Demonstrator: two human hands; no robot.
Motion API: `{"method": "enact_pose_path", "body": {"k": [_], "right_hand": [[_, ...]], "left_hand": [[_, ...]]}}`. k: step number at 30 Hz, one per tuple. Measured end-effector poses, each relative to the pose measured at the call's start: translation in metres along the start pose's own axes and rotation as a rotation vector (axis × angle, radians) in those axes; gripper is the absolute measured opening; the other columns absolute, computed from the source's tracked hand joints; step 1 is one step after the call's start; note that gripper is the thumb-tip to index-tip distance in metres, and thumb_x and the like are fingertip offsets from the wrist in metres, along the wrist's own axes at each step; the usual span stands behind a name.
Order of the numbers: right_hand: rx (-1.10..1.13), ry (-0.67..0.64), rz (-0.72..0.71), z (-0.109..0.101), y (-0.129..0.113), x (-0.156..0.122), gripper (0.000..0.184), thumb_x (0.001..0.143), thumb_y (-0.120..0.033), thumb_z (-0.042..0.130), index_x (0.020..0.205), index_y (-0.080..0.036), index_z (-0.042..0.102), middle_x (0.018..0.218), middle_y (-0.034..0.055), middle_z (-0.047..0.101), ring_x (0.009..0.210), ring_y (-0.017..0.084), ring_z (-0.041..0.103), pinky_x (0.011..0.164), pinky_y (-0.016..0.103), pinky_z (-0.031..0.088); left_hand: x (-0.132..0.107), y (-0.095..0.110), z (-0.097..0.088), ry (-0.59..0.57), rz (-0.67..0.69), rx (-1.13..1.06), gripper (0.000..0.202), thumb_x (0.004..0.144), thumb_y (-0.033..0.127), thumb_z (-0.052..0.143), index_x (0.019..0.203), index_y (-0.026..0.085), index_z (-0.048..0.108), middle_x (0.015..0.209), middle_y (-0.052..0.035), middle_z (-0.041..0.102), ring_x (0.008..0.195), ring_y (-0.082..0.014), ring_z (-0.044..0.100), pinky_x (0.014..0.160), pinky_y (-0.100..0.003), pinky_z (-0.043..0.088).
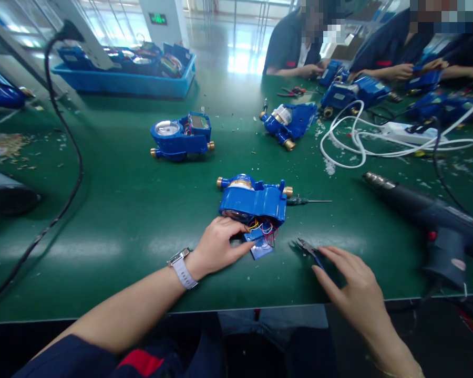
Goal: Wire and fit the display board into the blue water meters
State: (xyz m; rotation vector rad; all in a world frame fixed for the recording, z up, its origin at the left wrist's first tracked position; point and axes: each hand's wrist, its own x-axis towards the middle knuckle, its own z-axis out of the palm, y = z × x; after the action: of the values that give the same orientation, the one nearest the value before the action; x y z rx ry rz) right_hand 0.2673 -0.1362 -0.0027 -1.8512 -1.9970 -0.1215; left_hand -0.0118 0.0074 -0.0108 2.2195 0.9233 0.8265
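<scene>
Blue meter [252,203] on the table [134,210], set back from the near edge; blue casing, brass ends on its far side. Coloured wires [266,228] spill from its near side to a small blue module [253,236]. Left hand [216,244]: fingertips at wires and module; pinch cannot be told. Right hand [355,281], well apart from the left: thumb and fingers about the pliers [308,247], grip uncertain. Screwdriver [299,201] just right of the meter. Green surface stretches left to a black cable [69,126]; heat gun [418,205] bounds the right.
</scene>
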Motion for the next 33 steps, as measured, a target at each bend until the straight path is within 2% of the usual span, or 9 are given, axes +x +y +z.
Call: {"method": "enact_pose_path", "body": {"k": [4,10,12,15,20,23,27,29,33], "right_hand": [[-0.083,0.048,-0.004,0.017,0.012,0.003,0.034,0.095,-0.039,0.054,0.117,-0.014,0.060,0.111,0.0129,0.063,0.101,0.029,0.060,0.085,0.046,0.048],[0.031,0.130,0.062,0.023,0.004,0.014,0.040,0.094,-0.044,0.052,0.120,-0.015,0.061,0.120,0.0157,0.061,0.118,0.033,0.053,0.096,0.056,0.043],[0.234,0.143,0.092,0.018,-0.008,0.016,0.043,0.094,-0.048,0.051,0.121,-0.016,0.061,0.123,0.0158,0.061,0.118,0.031,0.054,0.096,0.053,0.045],[0.624,0.014,0.171,0.012,-0.031,0.018,0.054,0.091,-0.058,0.051,0.125,-0.017,0.060,0.122,0.0161,0.063,0.114,0.029,0.059,0.095,0.048,0.049],[1.234,-0.168,0.369,0.012,-0.067,0.021,0.088,0.076,-0.076,0.061,0.140,-0.017,0.046,0.132,0.0202,0.056,0.121,0.033,0.055,0.101,0.050,0.046],[1.461,-0.114,0.442,0.015,-0.082,0.023,0.082,0.076,-0.070,0.066,0.138,-0.021,0.044,0.137,0.0158,0.053,0.129,0.031,0.048,0.106,0.047,0.042],[1.432,0.088,0.586,0.020,-0.081,0.022,0.060,0.077,-0.049,0.071,0.127,-0.023,0.052,0.126,0.0098,0.062,0.118,0.030,0.058,0.105,0.046,0.044],[1.390,0.133,0.581,0.022,-0.072,0.020,0.057,0.075,-0.041,0.071,0.126,-0.022,0.053,0.123,0.0100,0.064,0.114,0.030,0.060,0.101,0.046,0.047],[1.192,0.112,0.451,0.018,-0.052,0.016,0.057,0.076,-0.028,0.064,0.130,-0.021,0.049,0.123,0.0105,0.064,0.112,0.028,0.062,0.095,0.042,0.052]], "left_hand": [[0.001,0.005,-0.004,-0.059,-0.206,-0.229,0.016,0.079,0.031,0.065,0.083,0.015,0.066,0.080,-0.0035,0.070,0.074,-0.0177,0.063,0.072,-0.032,0.049],[0.004,0.012,-0.003,-0.182,-0.466,-0.754,0.037,0.072,0.047,0.074,0.077,0.014,0.059,0.068,0.0014,0.061,0.060,-0.0107,0.053,0.059,-0.023,0.043],[0.005,0.015,0.000,-0.178,-0.532,-0.850,0.046,0.065,0.053,0.079,0.077,0.015,0.058,0.069,0.0008,0.062,0.060,-0.0107,0.053,0.061,-0.023,0.043],[0.006,0.019,0.003,-0.166,-0.581,-0.914,0.051,0.059,0.055,0.083,0.080,0.015,0.058,0.075,-0.0008,0.065,0.066,-0.0124,0.058,0.067,-0.025,0.046],[0.002,0.028,0.013,-0.170,-0.543,-1.009,0.044,0.065,0.045,0.083,0.090,0.015,0.063,0.090,-0.0043,0.070,0.083,-0.0174,0.065,0.084,-0.030,0.050],[0.000,0.040,0.026,-0.149,-0.510,-1.050,0.040,0.068,0.044,0.081,0.093,0.017,0.065,0.094,-0.0053,0.072,0.090,-0.0208,0.066,0.089,-0.032,0.050],[0.001,0.057,0.041,-0.141,-0.392,-0.939,0.032,0.075,0.042,0.073,0.097,0.020,0.067,0.102,-0.0060,0.072,0.100,-0.0258,0.066,0.094,-0.036,0.050],[0.001,0.062,0.041,-0.166,-0.308,-0.708,0.025,0.080,0.039,0.068,0.098,0.021,0.068,0.100,-0.0056,0.073,0.099,-0.0263,0.067,0.091,-0.037,0.051],[0.000,0.061,0.028,-0.118,-0.087,-0.090,0.020,0.084,0.034,0.063,0.100,0.023,0.069,0.085,-0.0050,0.074,0.070,-0.0227,0.068,0.066,-0.033,0.055]]}}
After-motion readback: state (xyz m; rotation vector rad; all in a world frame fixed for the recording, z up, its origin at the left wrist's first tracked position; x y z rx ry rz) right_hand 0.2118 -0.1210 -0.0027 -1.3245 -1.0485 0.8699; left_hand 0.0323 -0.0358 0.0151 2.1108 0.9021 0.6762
